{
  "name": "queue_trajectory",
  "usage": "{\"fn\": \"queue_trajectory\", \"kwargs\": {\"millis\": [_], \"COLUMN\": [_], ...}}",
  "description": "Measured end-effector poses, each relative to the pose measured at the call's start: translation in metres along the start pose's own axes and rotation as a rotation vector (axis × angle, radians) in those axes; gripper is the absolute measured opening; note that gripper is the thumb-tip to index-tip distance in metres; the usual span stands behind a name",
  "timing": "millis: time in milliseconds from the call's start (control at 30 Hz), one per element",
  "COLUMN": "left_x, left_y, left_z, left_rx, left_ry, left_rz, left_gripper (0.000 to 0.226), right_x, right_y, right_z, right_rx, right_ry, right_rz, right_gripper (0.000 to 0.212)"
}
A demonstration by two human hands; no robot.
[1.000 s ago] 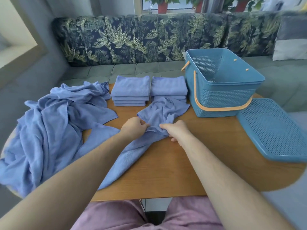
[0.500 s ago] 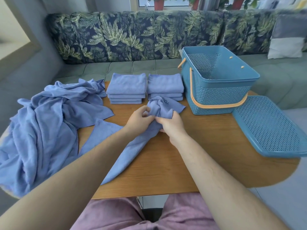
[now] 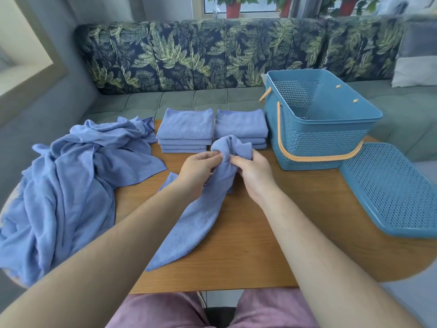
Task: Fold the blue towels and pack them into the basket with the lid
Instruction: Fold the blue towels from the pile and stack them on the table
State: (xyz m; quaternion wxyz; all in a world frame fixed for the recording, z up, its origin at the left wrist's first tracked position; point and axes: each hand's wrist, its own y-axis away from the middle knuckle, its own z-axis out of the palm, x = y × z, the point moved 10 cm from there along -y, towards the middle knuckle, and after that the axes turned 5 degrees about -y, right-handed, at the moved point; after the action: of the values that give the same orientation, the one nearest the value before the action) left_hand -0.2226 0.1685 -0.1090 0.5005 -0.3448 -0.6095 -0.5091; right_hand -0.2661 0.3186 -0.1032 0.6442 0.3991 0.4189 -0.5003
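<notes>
A loose blue towel (image 3: 198,221) is bunched at its top between both hands and trails down toward me over the wooden table (image 3: 272,233). My left hand (image 3: 198,171) pinches the bunched part from the left. My right hand (image 3: 254,171) grips it from the right. Behind the hands stand two stacks of folded blue towels, the left stack (image 3: 185,130) and the right stack (image 3: 241,126). A heap of unfolded blue towels (image 3: 71,185) covers the table's left side. The blue basket (image 3: 316,119) with an orange handle stands open at the right, and its lid (image 3: 392,188) lies beside it.
A sofa with a leaf-print back (image 3: 212,53) runs behind the table, with a grey and white cushion (image 3: 416,55) at the far right. Potted plants stand on the window sill above. The lid overhangs the table's right edge.
Both hands have lifted the towel's upper part off the table and gathered it into a bunch between them. The towel's tail has slid toward the table's middle.
</notes>
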Motion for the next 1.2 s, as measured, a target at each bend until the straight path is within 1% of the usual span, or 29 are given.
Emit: {"fn": "queue_trajectory", "kwargs": {"millis": [67, 167, 233, 333, 500, 567, 600, 667, 767, 833, 900, 1000, 1100, 1133, 1200], "left_x": [0.002, 0.007, 0.013, 0.026, 0.040, 0.044, 0.046, 0.054, 0.071, 0.083, 0.091, 0.101, 0.120, 0.127, 0.142], "left_y": [0.000, 0.000, 0.002, 0.009, 0.013, 0.013, 0.014, 0.017, 0.027, 0.037, 0.045, 0.055, 0.064, 0.069, 0.079], "left_z": [-0.002, -0.006, -0.006, -0.010, -0.036, -0.050, -0.058, -0.073, -0.090, -0.101, -0.113, -0.128, -0.130, -0.131, -0.137], "left_rx": [0.031, 0.074, 0.073, 0.089, 0.179, 0.205, 0.220, 0.232, 0.233, 0.245, 0.253, 0.230, 0.132, 0.119, 0.160], "left_ry": [-0.024, -0.037, -0.030, -0.017, 0.036, 0.013, -0.004, -0.032, -0.047, -0.014, 0.047, 0.170, 0.281, 0.285, 0.299], "left_rz": [0.000, 0.035, 0.069, 0.120, 0.173, 0.181, 0.188, 0.206, 0.258, 0.286, 0.276, 0.252, 0.278, 0.292, 0.315], "left_gripper": [0.004, 0.017, 0.020, 0.021, 0.015, 0.014, 0.013, 0.012, 0.019, 0.023, 0.024, 0.022, 0.020, 0.017, 0.014], "right_x": [0.000, -0.003, -0.006, -0.014, -0.029, -0.035, -0.038, -0.047, -0.071, -0.089, -0.106, -0.126, -0.148, -0.159, -0.184], "right_y": [-0.001, -0.002, -0.001, -0.001, 0.003, 0.006, 0.007, 0.010, 0.011, 0.013, 0.016, 0.019, 0.022, 0.024, 0.029], "right_z": [0.001, 0.002, 0.002, 0.001, -0.015, -0.022, -0.025, -0.027, -0.029, -0.030, -0.030, -0.029, -0.025, -0.024, -0.021], "right_rx": [-0.034, -0.061, -0.056, -0.006, 0.136, 0.182, 0.197, 0.205, 0.213, 0.212, 0.213, 0.194, 0.192, 0.209, 0.263], "right_ry": [-0.002, 0.023, 0.036, 0.028, 0.022, 0.046, 0.059, 0.062, 0.081, 0.105, 0.168, 0.270, 0.408, 0.442, 0.453], "right_rz": [0.002, -0.003, -0.014, -0.031, -0.075, -0.085, -0.082, -0.075, -0.103, -0.145, -0.165, -0.138, -0.117, -0.140, -0.204], "right_gripper": [0.033, 0.026, 0.025, 0.026, 0.015, 0.017, 0.016, 0.007, 0.011, 0.017, 0.023, 0.011, 0.004, 0.006, 0.018]}}
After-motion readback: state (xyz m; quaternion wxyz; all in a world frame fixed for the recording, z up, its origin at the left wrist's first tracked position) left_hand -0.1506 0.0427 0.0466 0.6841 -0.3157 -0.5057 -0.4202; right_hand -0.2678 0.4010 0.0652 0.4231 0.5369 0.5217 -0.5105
